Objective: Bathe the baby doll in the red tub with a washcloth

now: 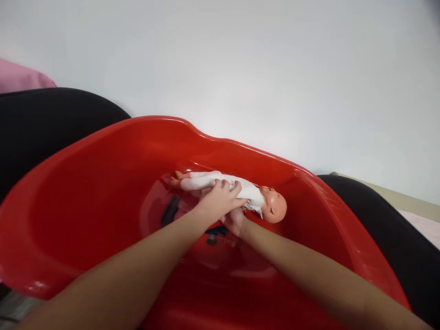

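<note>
A baby doll (202,180) in a white suit lies on its back inside a big red plastic tub (85,183), head to the right, bare feet to the left. My left hand (222,198) rests over the doll's middle with its fingers curled onto the white body. My right hand (235,221) sits just under and beside the doll's upper body, mostly hidden by the left hand and the doll, so its fingers do not show. The doll's head (275,207) is bare and turned up.
The tub's rim (206,134) curves round the far side. Black padded surfaces lie at the left (51,123) and at the right (395,229). A pink cloth (20,78) shows at the far left. A plain white wall fills the background.
</note>
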